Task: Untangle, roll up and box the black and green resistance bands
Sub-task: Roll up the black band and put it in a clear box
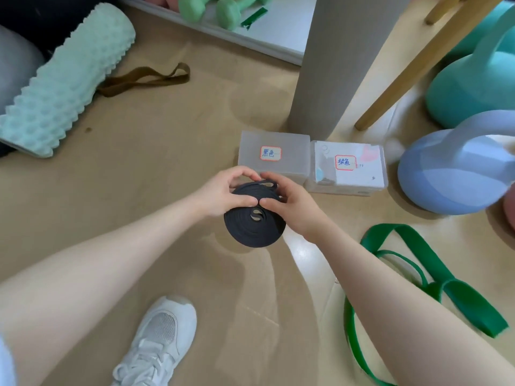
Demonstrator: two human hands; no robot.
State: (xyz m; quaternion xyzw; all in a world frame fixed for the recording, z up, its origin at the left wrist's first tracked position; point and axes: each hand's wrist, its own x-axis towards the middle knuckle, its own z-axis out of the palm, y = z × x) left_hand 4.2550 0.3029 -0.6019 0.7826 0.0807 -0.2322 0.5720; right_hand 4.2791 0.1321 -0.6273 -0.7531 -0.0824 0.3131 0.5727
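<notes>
Both my left hand [223,195] and right hand [288,207] pinch the coiled black band [252,227] above the floor [139,168], just before the black-labelled box [274,156]. I'd keep thumbs pressed (coil springs loose easily) while tucking the tail.

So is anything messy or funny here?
Yes: the green band lies loose and looped on the floor at the right, not rolled. The black band is a neat coil held by both hands.
</notes>
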